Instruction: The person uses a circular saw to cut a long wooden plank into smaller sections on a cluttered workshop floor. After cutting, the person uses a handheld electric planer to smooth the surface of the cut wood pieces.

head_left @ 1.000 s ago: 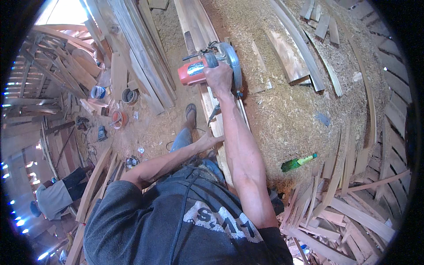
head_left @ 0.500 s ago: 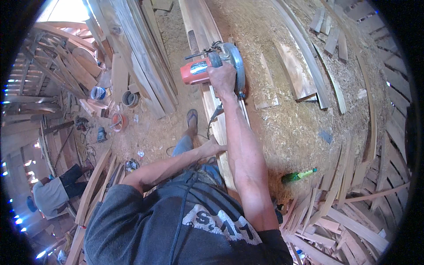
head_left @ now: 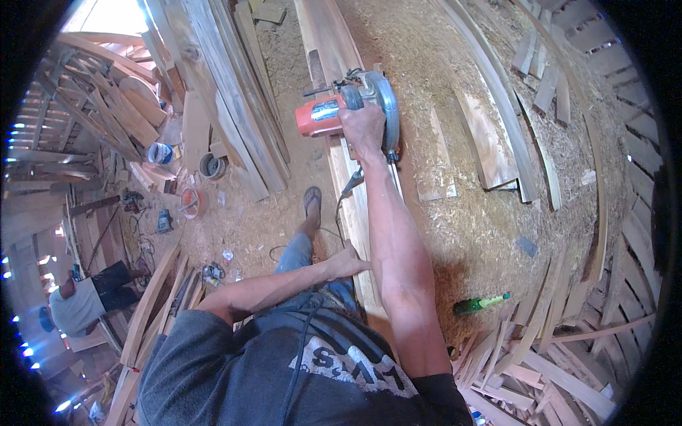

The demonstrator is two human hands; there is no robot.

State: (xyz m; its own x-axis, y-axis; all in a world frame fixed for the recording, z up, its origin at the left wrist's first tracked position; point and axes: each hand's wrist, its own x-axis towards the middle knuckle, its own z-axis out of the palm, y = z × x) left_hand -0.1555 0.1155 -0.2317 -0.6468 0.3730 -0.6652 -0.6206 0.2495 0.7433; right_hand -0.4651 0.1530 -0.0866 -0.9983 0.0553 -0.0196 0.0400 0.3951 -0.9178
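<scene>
My right hand [head_left: 364, 129] is closed around the rear handle of a circular saw [head_left: 320, 116], which has an orange-red motor body and a grey metal blade guard. The saw sits on a long wooden plank [head_left: 332, 39] that runs away from me. Nearer my body, my left hand [head_left: 346, 264] lies on the same plank, thumb and fingers apart; its fingertips come up beside my right forearm. A dark power cord [head_left: 352, 182] trails from the saw along the plank. The blade itself is hidden beneath the guard.
Long boards [head_left: 220, 92] lie left of the plank. A small bucket [head_left: 212, 166] and an orange container [head_left: 190, 203] stand on the floor. Curved offcuts [head_left: 483, 142] and a green bottle [head_left: 482, 304] lie among sawdust at right. Another person [head_left: 79, 305] is at far left.
The view has shifted slightly, so most things appear a little lower. The saw shows little or no movement along the plank, with my right hand still on it and my left hand on the wood.
</scene>
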